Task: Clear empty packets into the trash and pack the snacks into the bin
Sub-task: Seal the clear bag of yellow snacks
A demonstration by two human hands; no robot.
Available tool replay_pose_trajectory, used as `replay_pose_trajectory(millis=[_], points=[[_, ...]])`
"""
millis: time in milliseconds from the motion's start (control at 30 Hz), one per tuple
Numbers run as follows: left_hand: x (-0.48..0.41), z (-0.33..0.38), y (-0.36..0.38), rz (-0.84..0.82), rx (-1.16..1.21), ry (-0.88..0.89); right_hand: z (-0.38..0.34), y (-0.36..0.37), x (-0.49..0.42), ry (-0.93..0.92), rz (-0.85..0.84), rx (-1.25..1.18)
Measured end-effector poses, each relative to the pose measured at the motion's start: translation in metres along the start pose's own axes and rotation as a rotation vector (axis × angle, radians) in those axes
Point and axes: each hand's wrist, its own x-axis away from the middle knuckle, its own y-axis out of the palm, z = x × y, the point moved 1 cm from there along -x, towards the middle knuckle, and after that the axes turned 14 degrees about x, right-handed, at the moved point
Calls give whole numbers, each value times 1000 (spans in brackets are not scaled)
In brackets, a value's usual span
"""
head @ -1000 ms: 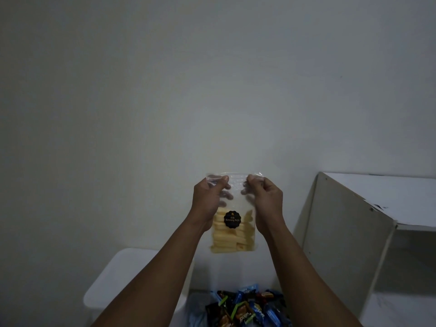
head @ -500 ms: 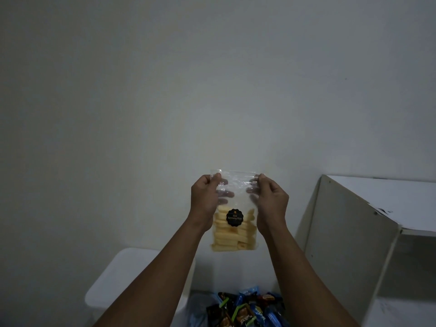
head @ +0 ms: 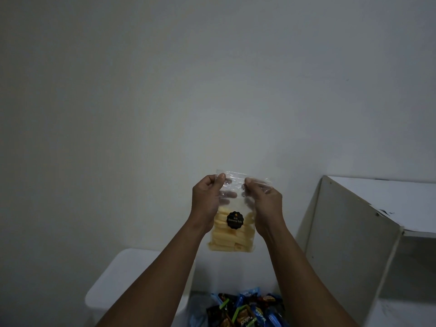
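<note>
Plainly held up before the pale wall (head: 212, 90): a clear bag of yellow sticks (head: 232, 234), upright, its bottom edge hanging free. Pinched at the top-left corner by the left hand (head: 206, 201), thumb on the near face, fingers (head: 227, 195) curled behind and showing through the plastic. Gripped at the top right by the right hand (head: 267, 205), its fingers bent round the crinkled rim. Left a short stretch of the bag's mouth bare between the two hands. Carried a round black label (head: 235, 220) at mid-height, over the upper sticks. Hung well above a heap of dark and blue snack packets (head: 245, 312) at the bottom of view. Flanked low down by a white container (head: 122, 277) on the left, partly behind the left forearm, and a white cabinet (head: 349, 232) on the right.
</note>
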Motion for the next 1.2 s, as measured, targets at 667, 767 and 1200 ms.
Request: replay_pose_trajectory(millis=[667, 767, 1200], points=[[-2, 1, 0, -70, -65, -22, 0, 4, 3, -1, -94, 56], [-1, 0, 0, -75, -57, -44, -1, 3, 2, 14, -86, 43], [0, -9, 10, 58, -15, 51, 5, 10, 2, 98, 138, -72]])
